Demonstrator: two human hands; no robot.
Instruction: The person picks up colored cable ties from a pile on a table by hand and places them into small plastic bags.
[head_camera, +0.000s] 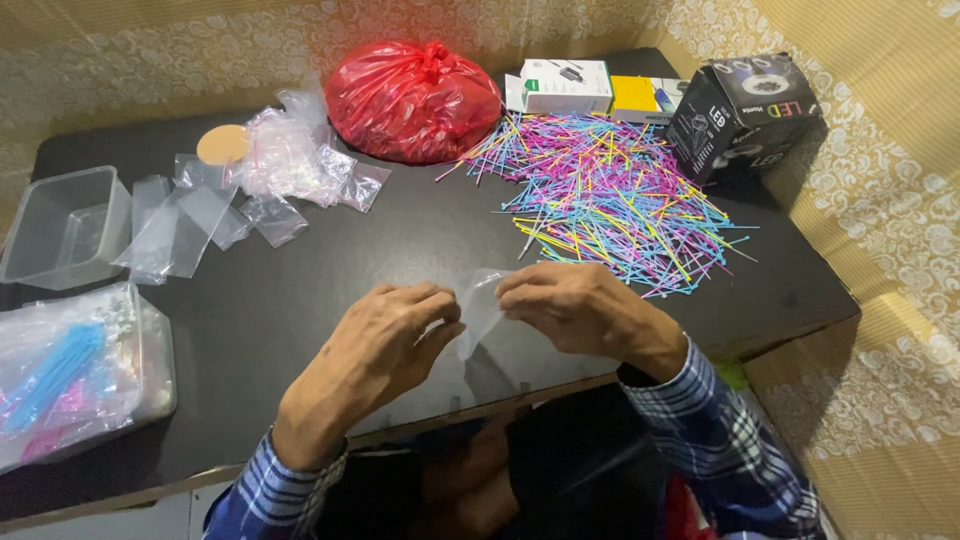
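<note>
Both hands (480, 320) on clear plastic bag (478, 305), pinching.

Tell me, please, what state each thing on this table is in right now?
Small clear bag: empty, pinched between left hand and right hand.
Coloured sticks: loose, heaped.
Red bag: full, knotted shut.
Clear tub: open, empty.
Container of filled bags: nearly full.
Spare clear bags: empty, flat.
Black box: closed.
</note>
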